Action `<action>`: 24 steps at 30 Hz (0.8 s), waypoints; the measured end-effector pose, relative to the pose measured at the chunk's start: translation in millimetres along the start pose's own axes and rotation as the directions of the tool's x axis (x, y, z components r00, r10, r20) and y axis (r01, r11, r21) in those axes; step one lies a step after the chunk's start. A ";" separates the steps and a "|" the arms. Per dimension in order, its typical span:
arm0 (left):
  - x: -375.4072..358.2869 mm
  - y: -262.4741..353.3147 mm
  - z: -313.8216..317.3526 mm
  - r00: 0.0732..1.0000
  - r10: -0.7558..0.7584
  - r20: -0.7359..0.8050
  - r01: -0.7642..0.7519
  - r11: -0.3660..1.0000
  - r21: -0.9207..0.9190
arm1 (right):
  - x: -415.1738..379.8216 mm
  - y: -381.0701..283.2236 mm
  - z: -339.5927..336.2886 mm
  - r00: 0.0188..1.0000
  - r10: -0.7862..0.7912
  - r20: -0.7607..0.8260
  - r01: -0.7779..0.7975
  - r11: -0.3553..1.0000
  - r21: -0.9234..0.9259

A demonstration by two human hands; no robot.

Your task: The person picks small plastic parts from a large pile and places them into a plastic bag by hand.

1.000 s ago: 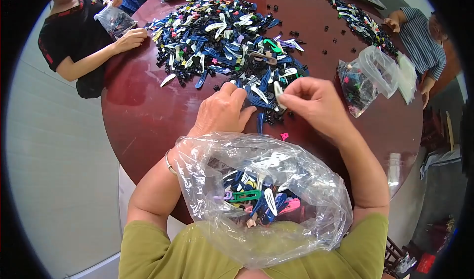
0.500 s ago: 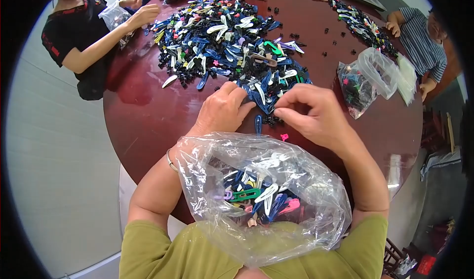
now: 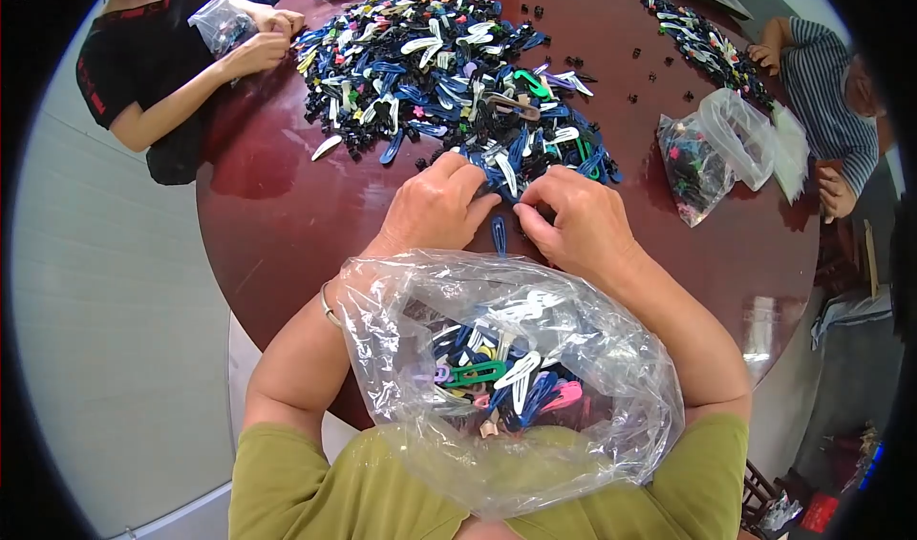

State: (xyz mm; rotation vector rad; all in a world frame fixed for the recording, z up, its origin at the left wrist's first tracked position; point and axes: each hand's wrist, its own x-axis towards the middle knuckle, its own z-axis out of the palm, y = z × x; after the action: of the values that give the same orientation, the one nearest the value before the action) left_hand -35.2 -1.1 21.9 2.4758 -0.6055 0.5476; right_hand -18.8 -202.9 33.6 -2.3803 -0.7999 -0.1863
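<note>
Both hands meet at the near edge of a large heap of hair clips (image 3: pixel 411 91), mostly blue, white and black snap clips with small black claw clips. My left hand (image 3: pixel 432 204) is closed, its curled fingers against the heap; what they pinch is hidden. Beside it, my right hand (image 3: pixel 581 217) has thumb and forefinger pressed together, and whatever is between them is too small to name. A single blue snap clip (image 3: pixel 499 235) lies on the table just below the fingertips. Between my forearms, an open clear plastic bag (image 3: pixel 611 349) holds mixed clips (image 3: pixel 516 378).
The round dark red table (image 3: pixel 287 244) carries scattered black claw clips (image 3: pixel 637 54). At right are another bag of clips (image 3: pixel 693 168), flat plastic bags (image 3: pixel 791 153) and a second heap (image 3: pixel 702 39). One person (image 3: pixel 143 63) works at left, another (image 3: pixel 826 91) sits at right.
My right hand has moved left and closer to my left hand. It now covers the spot where a small pink clip lay. The person at left has brought both hands together near the heap.
</note>
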 end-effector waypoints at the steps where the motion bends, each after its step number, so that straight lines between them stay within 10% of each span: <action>1: 0.0 0.5 -0.2 1.000 0.001 0.005 -0.001 1.000 0.004 | 0.3 1.6 0.2 1.000 0.004 -0.004 -0.004 1.000 0.020; 12: 3.8 5.8 -11.6 0.994 -0.101 -0.036 0.102 0.993 0.055 | 6.1 11.2 -27.5 0.938 0.271 0.216 -0.346 0.739 0.578; 18: 6.2 -2.0 -13.5 0.982 -0.170 -0.083 0.179 0.977 0.113 | -6.6 -34.5 -96.3 0.964 0.018 0.265 -0.232 0.539 0.809; 20: 5.7 -2.8 -12.9 0.976 -0.212 -0.059 0.216 0.972 0.093 | -7.4 -37.0 -102.6 0.946 -0.164 0.279 -0.133 0.590 0.796; 24: 3.6 -5.3 -7.9 0.981 -0.187 -0.046 0.189 0.981 0.039 | 3.2 -14.9 -49.7 0.999 0.041 0.035 -0.053 0.862 0.504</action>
State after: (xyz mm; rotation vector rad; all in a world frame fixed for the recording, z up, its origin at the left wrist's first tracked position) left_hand -31.5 6.4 27.8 2.5209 -0.3412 0.5414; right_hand -22.1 -221.4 82.0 -1.9007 -0.6972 0.0694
